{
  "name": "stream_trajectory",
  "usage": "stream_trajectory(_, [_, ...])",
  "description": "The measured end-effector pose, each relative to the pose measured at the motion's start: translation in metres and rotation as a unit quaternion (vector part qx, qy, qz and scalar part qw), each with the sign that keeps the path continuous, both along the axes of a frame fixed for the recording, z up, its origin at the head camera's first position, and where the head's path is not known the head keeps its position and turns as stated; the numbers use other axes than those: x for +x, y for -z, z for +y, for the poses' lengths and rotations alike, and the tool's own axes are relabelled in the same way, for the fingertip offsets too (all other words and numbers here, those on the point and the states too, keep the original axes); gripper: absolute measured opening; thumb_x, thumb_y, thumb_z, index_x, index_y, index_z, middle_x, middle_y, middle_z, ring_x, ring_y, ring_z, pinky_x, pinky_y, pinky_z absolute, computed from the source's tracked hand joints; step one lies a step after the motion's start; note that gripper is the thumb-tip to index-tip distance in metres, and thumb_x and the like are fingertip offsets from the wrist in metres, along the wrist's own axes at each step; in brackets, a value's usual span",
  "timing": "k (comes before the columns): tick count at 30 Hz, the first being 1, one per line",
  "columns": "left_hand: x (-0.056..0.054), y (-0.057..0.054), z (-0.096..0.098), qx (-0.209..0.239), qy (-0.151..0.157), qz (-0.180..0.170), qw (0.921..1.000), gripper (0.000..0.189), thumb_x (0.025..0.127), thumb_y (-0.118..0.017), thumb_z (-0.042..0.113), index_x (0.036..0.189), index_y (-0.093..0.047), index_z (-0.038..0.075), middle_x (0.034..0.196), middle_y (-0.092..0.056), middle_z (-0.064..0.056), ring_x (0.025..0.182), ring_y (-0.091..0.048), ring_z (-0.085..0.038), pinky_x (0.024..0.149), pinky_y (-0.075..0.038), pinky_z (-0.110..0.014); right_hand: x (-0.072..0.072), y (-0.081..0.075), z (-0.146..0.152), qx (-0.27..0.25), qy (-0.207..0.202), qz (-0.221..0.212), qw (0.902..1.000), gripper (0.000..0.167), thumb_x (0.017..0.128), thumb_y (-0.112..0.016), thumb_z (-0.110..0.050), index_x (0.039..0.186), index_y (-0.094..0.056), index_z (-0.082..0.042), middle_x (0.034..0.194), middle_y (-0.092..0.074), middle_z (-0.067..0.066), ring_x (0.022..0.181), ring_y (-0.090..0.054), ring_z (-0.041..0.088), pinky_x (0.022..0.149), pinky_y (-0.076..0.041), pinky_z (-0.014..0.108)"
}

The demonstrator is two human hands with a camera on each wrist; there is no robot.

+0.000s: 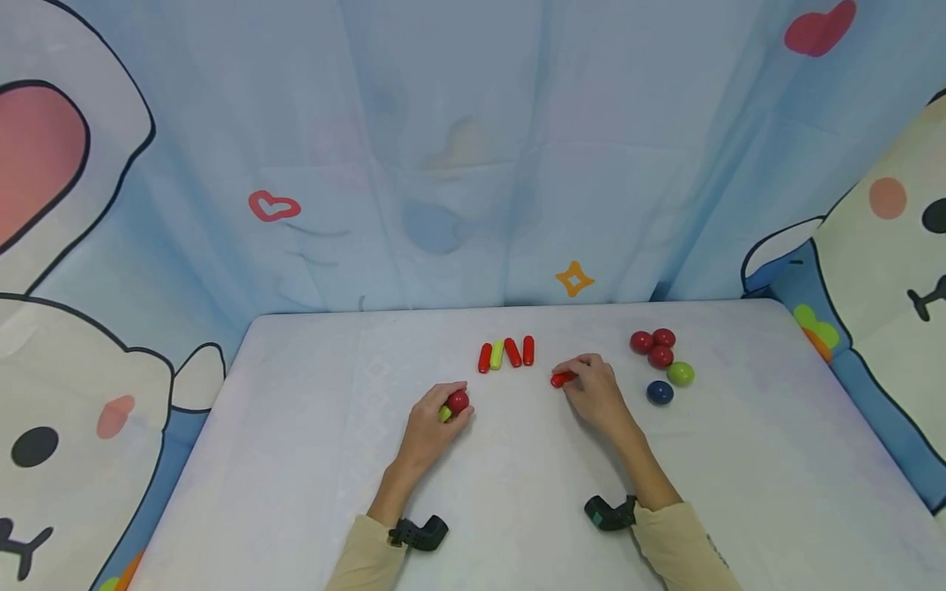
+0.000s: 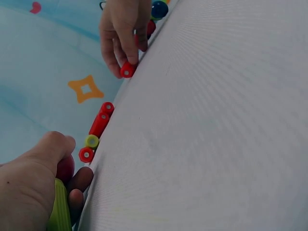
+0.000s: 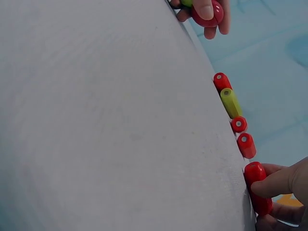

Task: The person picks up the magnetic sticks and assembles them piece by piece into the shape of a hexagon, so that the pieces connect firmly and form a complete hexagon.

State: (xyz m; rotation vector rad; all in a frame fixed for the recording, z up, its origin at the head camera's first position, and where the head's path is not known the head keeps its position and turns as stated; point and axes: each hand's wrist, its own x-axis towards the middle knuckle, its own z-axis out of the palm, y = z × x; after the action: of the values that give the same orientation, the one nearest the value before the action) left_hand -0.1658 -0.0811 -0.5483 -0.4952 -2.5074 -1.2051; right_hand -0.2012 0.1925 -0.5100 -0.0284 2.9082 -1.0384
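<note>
My left hand [image 1: 427, 423] holds a glossy red ball [image 1: 458, 400] together with a ribbed yellow-green rod [image 2: 59, 207], left of the middle of the table. Fingers and thumb curl around both, hiding part of each. On the right, my right hand [image 1: 597, 396] pinches a short red rod [image 3: 258, 187] between thumb and fingers, at the tabletop. Between the hands and farther back lies a row of short rods: a red rod [image 1: 484, 358] at the left, a yellow-green rod [image 1: 497, 355], then two more red rods [image 1: 513, 352].
Right of my right hand sit three red balls [image 1: 660, 356], a green ball [image 1: 681, 374] and a dark blue ball [image 1: 660, 392]. They stand on a table with a white cover [image 1: 517, 492]. A light blue printed curtain [image 1: 473, 164] hangs behind the far edge.
</note>
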Motion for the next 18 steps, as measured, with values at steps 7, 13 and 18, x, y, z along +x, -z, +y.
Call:
stream_trajectory(7, [0.0018, -0.0028, 0.0005, 0.007, -0.002, -0.038, 0.9992, 0.038, 0.088, -0.071, 0.02, 0.124, -0.063, 0.01, 0.118, -0.068, -0.006, 0.106, -0.065, -0.018, 0.089, -0.057, -0.033, -0.0003, 0.0003, 0.0006, 0.008, -0.01, 0.0, 0.9999, 0.027, 0.091, -0.059, -0.001, 0.116, -0.066, -0.008, 0.125, -0.047, 0.024, 0.117, -0.043, 0.039, 0.097, -0.047, 0.054])
stream_trajectory(13, [0.0025, -0.0038, 0.0007, 0.021, -0.005, -0.057, 0.9982, 0.037, 0.088, -0.072, 0.02, 0.121, -0.06, 0.012, 0.117, -0.069, -0.006, 0.1, -0.064, -0.017, 0.087, -0.057, -0.032, 0.0003, 0.0014, 0.0014, 0.022, -0.02, 0.008, 0.9995, 0.026, 0.092, -0.059, -0.002, 0.117, -0.065, -0.009, 0.123, -0.05, 0.022, 0.117, -0.044, 0.038, 0.096, -0.048, 0.052])
stream_trajectory(18, [0.0024, -0.0035, 0.0003, 0.02, 0.001, -0.072, 0.9972, 0.035, 0.09, -0.069, 0.025, 0.121, -0.057, 0.015, 0.115, -0.068, -0.005, 0.096, -0.062, -0.015, 0.082, -0.056, -0.026, 0.0008, 0.0017, 0.0025, 0.033, -0.02, 0.012, 0.9992, 0.027, 0.093, -0.062, -0.007, 0.119, -0.065, -0.011, 0.117, -0.052, 0.019, 0.111, -0.046, 0.035, 0.089, -0.05, 0.047])
